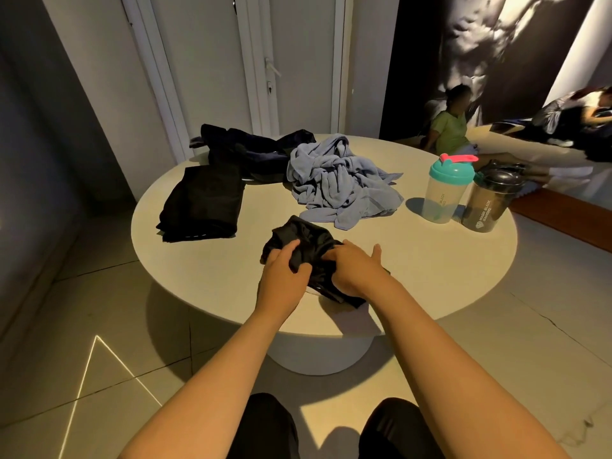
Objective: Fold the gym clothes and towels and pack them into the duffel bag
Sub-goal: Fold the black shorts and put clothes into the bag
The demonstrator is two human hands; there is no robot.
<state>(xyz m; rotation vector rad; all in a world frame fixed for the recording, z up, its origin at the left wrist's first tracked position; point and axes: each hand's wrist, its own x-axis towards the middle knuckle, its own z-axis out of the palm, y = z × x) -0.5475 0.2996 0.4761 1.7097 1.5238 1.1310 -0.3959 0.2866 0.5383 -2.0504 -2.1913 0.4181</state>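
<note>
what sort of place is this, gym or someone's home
Probably a gym lounge: a muscled-torso mural fills the background, a teal shaker and a dark shaker stand on the table by a towel, and the left hand and right hand grip a black garment.

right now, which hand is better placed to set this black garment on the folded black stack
Probably left. The left hand grips the black garment, and the folded black stack lies on its side of the table; the right hand would have to cross over.
</note>
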